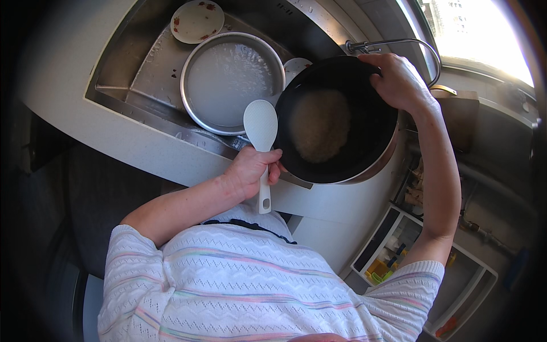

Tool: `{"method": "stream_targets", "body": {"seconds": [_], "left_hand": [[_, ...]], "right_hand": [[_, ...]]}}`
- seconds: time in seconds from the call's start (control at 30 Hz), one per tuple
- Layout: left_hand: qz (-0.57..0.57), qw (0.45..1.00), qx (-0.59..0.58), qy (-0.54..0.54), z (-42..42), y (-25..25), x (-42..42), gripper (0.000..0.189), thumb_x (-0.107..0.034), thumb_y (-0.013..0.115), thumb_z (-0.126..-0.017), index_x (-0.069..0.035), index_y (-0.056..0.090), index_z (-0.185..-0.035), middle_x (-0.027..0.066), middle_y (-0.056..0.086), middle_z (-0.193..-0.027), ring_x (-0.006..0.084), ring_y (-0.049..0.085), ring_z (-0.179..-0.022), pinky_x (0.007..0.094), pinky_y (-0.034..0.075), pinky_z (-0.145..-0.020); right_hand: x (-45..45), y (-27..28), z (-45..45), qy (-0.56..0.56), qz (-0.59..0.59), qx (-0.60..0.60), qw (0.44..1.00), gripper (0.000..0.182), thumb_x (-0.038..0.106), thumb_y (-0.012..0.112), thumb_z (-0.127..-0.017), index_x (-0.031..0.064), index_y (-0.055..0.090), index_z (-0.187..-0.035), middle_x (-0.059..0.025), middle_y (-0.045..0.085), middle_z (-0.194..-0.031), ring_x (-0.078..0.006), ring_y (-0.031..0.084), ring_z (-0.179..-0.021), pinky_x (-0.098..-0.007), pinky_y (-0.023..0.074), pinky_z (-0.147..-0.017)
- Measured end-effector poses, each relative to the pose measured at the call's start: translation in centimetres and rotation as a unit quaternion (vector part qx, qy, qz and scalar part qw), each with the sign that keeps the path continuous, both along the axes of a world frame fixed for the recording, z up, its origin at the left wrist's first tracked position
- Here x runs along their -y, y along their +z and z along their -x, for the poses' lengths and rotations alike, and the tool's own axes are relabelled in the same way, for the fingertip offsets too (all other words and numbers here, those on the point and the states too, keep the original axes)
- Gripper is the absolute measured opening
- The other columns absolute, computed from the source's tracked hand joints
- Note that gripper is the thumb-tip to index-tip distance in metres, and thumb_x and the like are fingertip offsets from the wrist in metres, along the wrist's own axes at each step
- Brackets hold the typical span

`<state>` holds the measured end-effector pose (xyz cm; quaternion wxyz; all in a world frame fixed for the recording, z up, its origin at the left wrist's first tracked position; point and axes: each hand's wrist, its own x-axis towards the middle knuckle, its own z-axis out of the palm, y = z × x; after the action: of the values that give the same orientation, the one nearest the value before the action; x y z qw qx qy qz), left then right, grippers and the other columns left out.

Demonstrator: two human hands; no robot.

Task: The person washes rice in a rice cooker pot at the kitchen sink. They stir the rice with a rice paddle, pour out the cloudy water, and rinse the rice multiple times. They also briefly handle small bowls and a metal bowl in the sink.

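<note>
My left hand (255,170) grips a white rice paddle (261,124), its blade up and its handle end down, and its fingertips also meet the lower left rim of a dark-lined round pot (367,141). Holding that pot's upper right rim is my right hand (395,81). Pale grains, apparently rice (321,126), lie on the pot's bottom. The pot is tilted beside a round metal basin (186,87), which holds cloudy water (230,81). The basin stands in a stainless-steel sink (145,81).
A plate with red marks (197,21) lies at the sink's upper left; another (296,68) is partly hidden behind the pot. A curved metal faucet (399,41) stands near the window. The pale countertop (128,149) borders the sink. A white drawer-like bin (487,273) is at lower right.
</note>
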<state>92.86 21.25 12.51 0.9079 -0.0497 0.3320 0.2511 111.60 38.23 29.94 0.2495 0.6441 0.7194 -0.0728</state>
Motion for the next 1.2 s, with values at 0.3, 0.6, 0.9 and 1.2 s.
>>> {"method": "stream_targets", "body": {"seconds": [0.3, 0.6, 0.9, 1.2], "left_hand": [[-0.002, 1.0, 0.005, -0.002, 0.0, 0.0, -0.1, 0.014, -0.007, 0.052, -0.091, 0.002, 0.056, -0.082, 0.0133, 0.059, -0.065, 0.0171, 0.051, -0.043, 0.0297, 0.041, -0.044], [0.002, 1.0, 0.012, 0.0, 0.0, -0.2, 0.0, 0.014, -0.008, 0.052, -0.091, 0.002, 0.056, -0.082, 0.0136, 0.059, -0.065, 0.0174, 0.051, -0.044, 0.0302, 0.041, -0.044], [0.016, 1.0, 0.01, 0.002, -0.1, -0.3, 0.0, 0.013, -0.007, 0.053, -0.091, 0.002, 0.056, -0.083, 0.0147, 0.058, -0.066, 0.0178, 0.051, -0.043, 0.0304, 0.04, -0.043], [0.024, 1.0, 0.01, 0.002, -0.2, -0.4, 0.0, 0.013, -0.007, 0.053, -0.091, 0.002, 0.056, -0.082, 0.0148, 0.058, -0.065, 0.0179, 0.051, -0.043, 0.0308, 0.04, -0.042]], "right_hand": [[-0.2, -0.1, 0.3, 0.009, -0.003, 0.006, 1.0, 0.044, -0.001, 0.056, -0.079, 0.0109, 0.061, -0.12, -0.0165, 0.064, -0.112, -0.0304, 0.062, -0.102, -0.0369, 0.0465, -0.097], [-0.4, -0.4, 0.3, 0.014, -0.001, 0.006, 1.0, 0.044, -0.001, 0.055, -0.078, 0.0103, 0.061, -0.12, -0.0171, 0.063, -0.112, -0.0304, 0.062, -0.103, -0.0367, 0.0458, -0.098], [-0.8, -0.6, 0.1, 0.019, 0.011, 0.023, 0.999, 0.045, 0.005, 0.048, -0.078, 0.0171, 0.062, -0.12, -0.013, 0.065, -0.108, -0.0294, 0.059, -0.105, -0.0389, 0.0485, -0.09], [-0.7, -0.5, 1.0, 0.014, 0.017, 0.022, 1.0, 0.044, 0.001, 0.053, -0.078, 0.0107, 0.06, -0.12, -0.0165, 0.061, -0.116, -0.0306, 0.059, -0.107, -0.0366, 0.0442, -0.098]]}}
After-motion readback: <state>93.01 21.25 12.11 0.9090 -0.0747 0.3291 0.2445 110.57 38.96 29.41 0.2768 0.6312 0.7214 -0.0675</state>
